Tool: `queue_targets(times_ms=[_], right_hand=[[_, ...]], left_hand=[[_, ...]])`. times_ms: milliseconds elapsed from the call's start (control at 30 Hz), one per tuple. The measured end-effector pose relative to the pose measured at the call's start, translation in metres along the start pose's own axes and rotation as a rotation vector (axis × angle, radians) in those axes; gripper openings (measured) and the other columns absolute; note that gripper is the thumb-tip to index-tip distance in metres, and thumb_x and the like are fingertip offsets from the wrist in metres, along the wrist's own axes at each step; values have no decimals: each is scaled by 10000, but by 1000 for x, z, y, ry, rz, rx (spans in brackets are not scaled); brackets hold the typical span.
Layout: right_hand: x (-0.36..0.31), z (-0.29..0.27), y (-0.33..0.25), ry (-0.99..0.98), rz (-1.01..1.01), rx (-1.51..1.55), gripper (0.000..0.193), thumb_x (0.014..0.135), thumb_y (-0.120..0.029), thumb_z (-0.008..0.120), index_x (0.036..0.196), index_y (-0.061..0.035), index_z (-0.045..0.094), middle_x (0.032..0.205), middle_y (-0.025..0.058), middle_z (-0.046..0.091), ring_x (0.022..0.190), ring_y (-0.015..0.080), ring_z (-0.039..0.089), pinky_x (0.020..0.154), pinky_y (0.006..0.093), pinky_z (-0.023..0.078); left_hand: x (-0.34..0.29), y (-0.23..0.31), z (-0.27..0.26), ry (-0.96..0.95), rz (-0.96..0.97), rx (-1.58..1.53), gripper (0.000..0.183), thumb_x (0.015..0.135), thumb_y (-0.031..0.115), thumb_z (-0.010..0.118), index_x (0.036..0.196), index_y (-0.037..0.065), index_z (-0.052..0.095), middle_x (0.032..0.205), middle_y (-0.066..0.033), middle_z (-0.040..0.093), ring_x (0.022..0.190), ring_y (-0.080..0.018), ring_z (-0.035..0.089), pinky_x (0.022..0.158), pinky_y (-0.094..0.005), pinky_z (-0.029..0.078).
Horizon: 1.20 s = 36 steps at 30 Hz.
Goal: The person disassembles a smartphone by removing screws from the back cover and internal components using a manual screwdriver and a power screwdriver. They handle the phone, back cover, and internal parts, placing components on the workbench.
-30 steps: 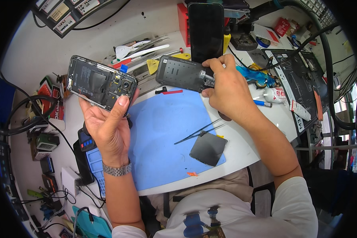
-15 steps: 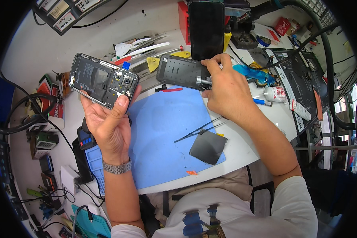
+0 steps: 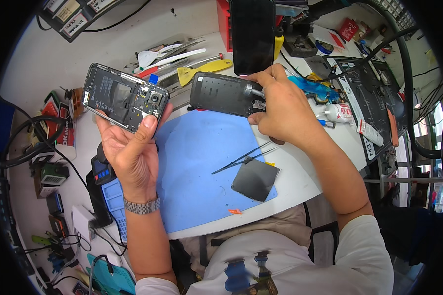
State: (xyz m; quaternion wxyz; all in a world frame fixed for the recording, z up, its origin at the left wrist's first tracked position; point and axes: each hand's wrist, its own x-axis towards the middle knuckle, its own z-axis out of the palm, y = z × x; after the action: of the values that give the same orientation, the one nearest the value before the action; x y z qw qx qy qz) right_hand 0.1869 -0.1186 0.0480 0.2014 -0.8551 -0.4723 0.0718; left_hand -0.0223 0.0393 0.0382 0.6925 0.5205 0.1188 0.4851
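My left hand (image 3: 135, 152) is wrapped around an opened smartphone (image 3: 118, 96), with its battery, circuit parts and camera module facing up and a blue tab at its upper edge. My thumb presses near the camera end. My right hand (image 3: 283, 103) grips the right end of a dark, flat phone-shaped plate (image 3: 219, 93) with small holes and a metal clamp screw (image 3: 253, 92). This plate is held over the far edge of the blue work mat (image 3: 192, 162). Black tweezers (image 3: 238, 161) and a dark square sheet (image 3: 255, 179) lie on the mat.
Behind the plate lie a yellow scraper (image 3: 202, 71) and several slim tools. A black phone-like slab (image 3: 252, 37) stands upright at the back. White tubes (image 3: 339, 113) lie to the right, beside a black board (image 3: 374, 93). An orange scrap (image 3: 235, 212) sits near the mat's front edge.
My right hand has tilted and turned the plate, showing more of its face and uncovering the yellow scraper behind. The plate now covers most of a red-and-black item. My left hand keeps the opened smartphone.
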Motion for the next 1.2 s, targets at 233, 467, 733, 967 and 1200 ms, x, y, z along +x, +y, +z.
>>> queue_targets(times_ms=[233,467,733,967,1200], right_hand=[[6,-3,10,179,10,209,221,871,-119,832,1055,-21,762,1017,129,713,928,257,717,788,397,552],[19,5,16,591,4,805,176,905,-135,834,992,-15,737,835,50,737,690,101,650,615,272,503],[22,36,0,160,131,933,227,887,-163,855,978,-10,714,840,54,726,706,92,647,641,259,518],[7,18,-2,-10,35,495,282,937,-250,781,994,27,787,697,213,688,627,293,663,674,404,533],[-15,2,-4,-451,-309,245,462,635,-118,964,1028,1,752,1040,168,731,1010,348,691,849,388,538]], left_hand=[[-1,0,0,-6,-18,45,894,887,-119,682,1631,47,215,1531,-232,503,1371,-352,584,1116,-592,541],[-1,-3,0,-8,13,-18,867,861,-156,661,1590,56,243,1435,-197,531,1307,-369,608,1086,-661,525],[-3,-6,1,-32,-11,9,844,855,-156,658,1581,28,269,1437,-222,549,1324,-377,605,1126,-642,500],[2,-9,-8,-38,-9,57,774,885,-153,642,1558,0,294,1408,-244,585,1316,-387,618,1144,-646,488],[5,-6,-20,-116,36,14,817,886,-168,648,1585,13,267,1354,-209,634,1266,-319,650,1154,-614,462]])
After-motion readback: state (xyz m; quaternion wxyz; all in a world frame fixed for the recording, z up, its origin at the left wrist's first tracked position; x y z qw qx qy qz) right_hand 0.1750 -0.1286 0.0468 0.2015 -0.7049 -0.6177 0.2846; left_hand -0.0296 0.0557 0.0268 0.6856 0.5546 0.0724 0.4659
